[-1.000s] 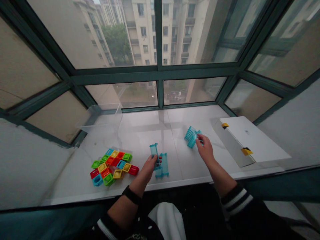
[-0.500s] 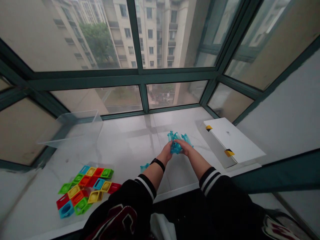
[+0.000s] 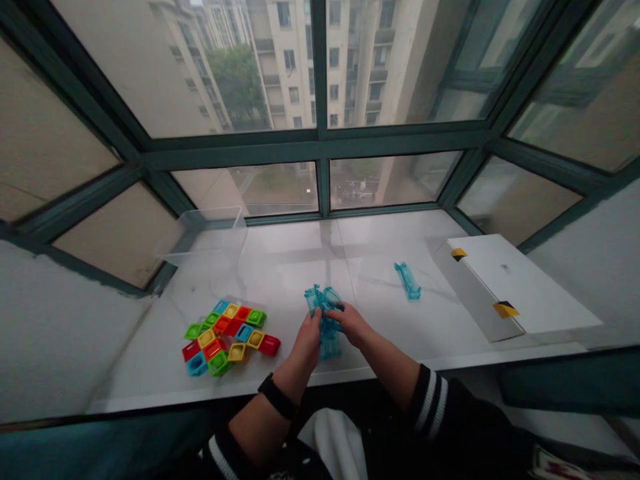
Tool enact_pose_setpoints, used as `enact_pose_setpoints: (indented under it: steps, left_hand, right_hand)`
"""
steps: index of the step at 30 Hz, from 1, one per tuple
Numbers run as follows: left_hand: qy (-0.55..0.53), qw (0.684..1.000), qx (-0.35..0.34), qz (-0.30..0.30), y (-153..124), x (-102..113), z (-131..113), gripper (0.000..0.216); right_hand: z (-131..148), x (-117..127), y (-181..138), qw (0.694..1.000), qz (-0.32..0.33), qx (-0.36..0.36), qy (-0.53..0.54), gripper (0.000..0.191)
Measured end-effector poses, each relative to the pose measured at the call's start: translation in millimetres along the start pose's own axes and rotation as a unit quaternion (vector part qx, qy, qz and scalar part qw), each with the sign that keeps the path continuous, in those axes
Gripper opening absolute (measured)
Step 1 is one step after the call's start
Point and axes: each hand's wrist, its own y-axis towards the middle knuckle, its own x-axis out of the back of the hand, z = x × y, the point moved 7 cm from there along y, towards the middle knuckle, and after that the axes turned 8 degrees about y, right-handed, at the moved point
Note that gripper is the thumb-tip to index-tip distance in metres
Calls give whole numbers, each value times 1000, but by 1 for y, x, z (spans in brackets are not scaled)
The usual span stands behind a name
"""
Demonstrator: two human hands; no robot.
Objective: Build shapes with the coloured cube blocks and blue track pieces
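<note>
Between my two hands is a cluster of translucent blue plastic pieces (image 3: 325,297), held just above the white ledge. My left hand (image 3: 306,337) grips it from the left, its thumb near the middle. From the right my right hand (image 3: 353,323) closes its fingers on the same cluster. Below the fingers another blue piece (image 3: 330,348) shows; whether it is joined to the cluster I cannot tell. A single long blue plastic piece (image 3: 409,281) lies apart on the ledge, to the right of my hands.
Left of my hands, red, yellow, green and blue plastic blocks (image 3: 225,337) lie together on the white ledge (image 3: 280,260). A clear plastic bin (image 3: 200,237) stands behind them by the window. At the right sits a white box (image 3: 520,283) with yellow-black corner tape.
Both hands have drawn the blue cluster left and nearer to me, away from the long blue piece at the right. The view has turned left.
</note>
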Motion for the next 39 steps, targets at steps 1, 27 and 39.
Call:
enact_pose_setpoints:
  steps: [1,27,39]
  left_hand:
    - [1,1000,11,-8,-2,10,6,63]
    - [474,863,-157,-81,6,59,-12,21]
    - [482,861,-150,-58,5,58,-13,17]
  right_hand:
    - [-4,-2,3,999,-14,18,-45,44]
    - [-20,63,11,883,-152,186,-402,41]
    - [99,213,-4,746,-406,244,-468,59]
